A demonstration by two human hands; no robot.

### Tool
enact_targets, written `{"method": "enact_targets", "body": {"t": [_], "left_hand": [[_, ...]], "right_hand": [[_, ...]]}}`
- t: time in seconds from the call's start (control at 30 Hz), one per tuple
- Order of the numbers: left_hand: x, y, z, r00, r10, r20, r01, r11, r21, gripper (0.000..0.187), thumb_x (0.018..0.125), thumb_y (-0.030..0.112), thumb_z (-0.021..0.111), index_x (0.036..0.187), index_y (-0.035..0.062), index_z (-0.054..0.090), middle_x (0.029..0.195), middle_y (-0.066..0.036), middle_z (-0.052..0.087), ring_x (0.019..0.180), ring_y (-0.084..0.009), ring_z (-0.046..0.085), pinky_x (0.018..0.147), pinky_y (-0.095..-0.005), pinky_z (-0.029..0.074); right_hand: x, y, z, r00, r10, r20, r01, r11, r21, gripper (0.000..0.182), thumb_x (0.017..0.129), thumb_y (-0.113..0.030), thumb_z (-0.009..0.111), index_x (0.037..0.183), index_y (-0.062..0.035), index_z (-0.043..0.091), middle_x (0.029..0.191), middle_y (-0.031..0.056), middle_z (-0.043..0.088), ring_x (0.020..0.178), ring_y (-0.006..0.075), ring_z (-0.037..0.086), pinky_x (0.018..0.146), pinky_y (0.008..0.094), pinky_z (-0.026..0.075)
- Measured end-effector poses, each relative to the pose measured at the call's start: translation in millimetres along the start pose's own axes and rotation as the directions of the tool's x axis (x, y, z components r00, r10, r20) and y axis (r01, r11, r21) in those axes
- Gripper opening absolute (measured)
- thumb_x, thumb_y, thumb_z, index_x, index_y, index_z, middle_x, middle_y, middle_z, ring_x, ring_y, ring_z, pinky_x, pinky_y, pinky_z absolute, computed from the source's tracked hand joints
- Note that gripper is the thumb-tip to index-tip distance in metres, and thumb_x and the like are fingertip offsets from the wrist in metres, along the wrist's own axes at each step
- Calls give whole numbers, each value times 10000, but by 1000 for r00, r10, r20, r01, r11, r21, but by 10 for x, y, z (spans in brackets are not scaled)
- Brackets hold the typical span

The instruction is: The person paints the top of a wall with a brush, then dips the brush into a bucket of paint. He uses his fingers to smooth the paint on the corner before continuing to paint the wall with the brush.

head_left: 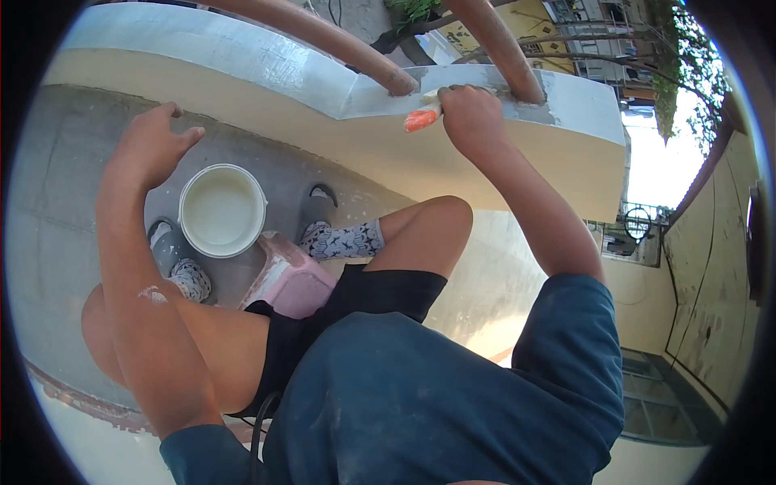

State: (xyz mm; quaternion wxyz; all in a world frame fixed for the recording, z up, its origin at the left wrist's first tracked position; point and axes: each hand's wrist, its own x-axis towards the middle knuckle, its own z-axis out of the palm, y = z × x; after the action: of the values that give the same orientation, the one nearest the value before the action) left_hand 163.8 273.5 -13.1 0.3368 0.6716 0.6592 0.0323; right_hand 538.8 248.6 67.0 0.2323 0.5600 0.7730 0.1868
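Note:
My right hand [471,121] is closed around a paintbrush [420,120] at the top of the low wall, beside the foot of a brown rail post. An orange part of the brush sticks out to the left of my fist; the rest is mostly hidden by my fingers. My left hand [153,144] hangs in the air over the grey floor with nothing in it, thumb and forefinger apart. Just below and right of that hand stands a white bucket [264,212] holding pale, whitish liquid.
A pink plastic stool [301,284] with white smears is beneath me, between my legs. The cream wall [380,149] has a whitish-blue ledge [242,61] carrying brown rails [513,56]. My grey shoes [318,206] flank the bucket. Trees and buildings lie beyond the wall.

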Motion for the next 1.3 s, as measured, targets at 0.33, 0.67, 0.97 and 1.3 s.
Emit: {"method": "enact_targets", "body": {"t": [0.33,0.67,0.97,1.3], "left_hand": [[-84,1,12,999,-19,27,19,1000,-11,524,841,323,625,1257,15,541,1220,-228,579,1137,-349,558,964,-411,434],[-72,-137,47,999,-47,27,47,999,5,525,841,313,631,1261,13,535,1188,-229,597,1113,-352,574,946,-415,446],[-103,-106,-17,998,-67,3,67,998,3,535,853,313,612,1274,-5,522,1251,-223,561,1153,-337,552,980,-411,430],[-56,-61,60,999,39,-29,-39,999,-20,536,844,325,633,1237,-26,534,1221,-252,568,1135,-358,559,963,-406,431]], "right_hand": [[-12,168,4,996,68,53,-68,998,-7,122,783,-62,541,798,-46,661,789,137,678,782,305,673,712,402,533],[107,334,224,994,52,-91,-53,999,-6,106,775,-62,548,782,-71,653,790,120,670,791,297,668,692,408,526],[-45,143,-304,995,68,-68,-55,982,180,150,759,-13,528,843,-45,648,751,148,651,770,334,651,698,450,516],[-475,-183,-385,991,-137,-14,137,973,187,293,752,-24,581,1037,-58,639,1082,126,655,962,325,631,798,408,517]]}}
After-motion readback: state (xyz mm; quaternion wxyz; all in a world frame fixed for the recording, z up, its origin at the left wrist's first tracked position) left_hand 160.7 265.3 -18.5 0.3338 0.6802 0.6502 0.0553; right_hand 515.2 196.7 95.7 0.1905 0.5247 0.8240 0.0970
